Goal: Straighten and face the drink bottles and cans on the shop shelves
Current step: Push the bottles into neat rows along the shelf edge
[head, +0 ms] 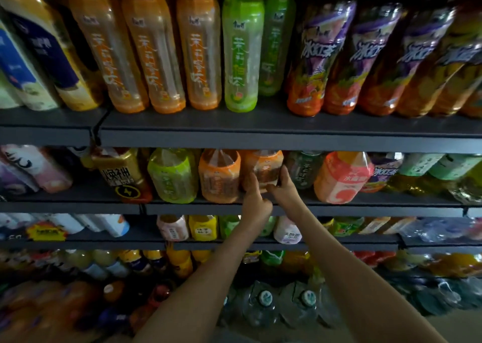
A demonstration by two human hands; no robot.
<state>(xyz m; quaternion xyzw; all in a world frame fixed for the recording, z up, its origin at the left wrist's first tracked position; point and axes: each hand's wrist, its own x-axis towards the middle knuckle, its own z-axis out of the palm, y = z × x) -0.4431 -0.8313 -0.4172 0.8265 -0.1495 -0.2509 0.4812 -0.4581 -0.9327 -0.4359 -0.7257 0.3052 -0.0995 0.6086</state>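
Head view: orange bottle (pixel 264 166) upright, long axis vertical, neck up and hidden, near front edge of second shelf (pixel 365 208). Left hand (pixel 257 199) grips its left side, right hand (pixel 283 186) clasps its right. Both arms outstretched. Green bottle (pixel 303 169) just beside.

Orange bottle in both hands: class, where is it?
Head view, centre: the held bottle stands on the second shelf down, between another orange bottle on its left and a dark green bottle on its right.

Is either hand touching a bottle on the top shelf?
No, the left hand and the right hand both hold an orange-labelled bottle on the second shelf down.
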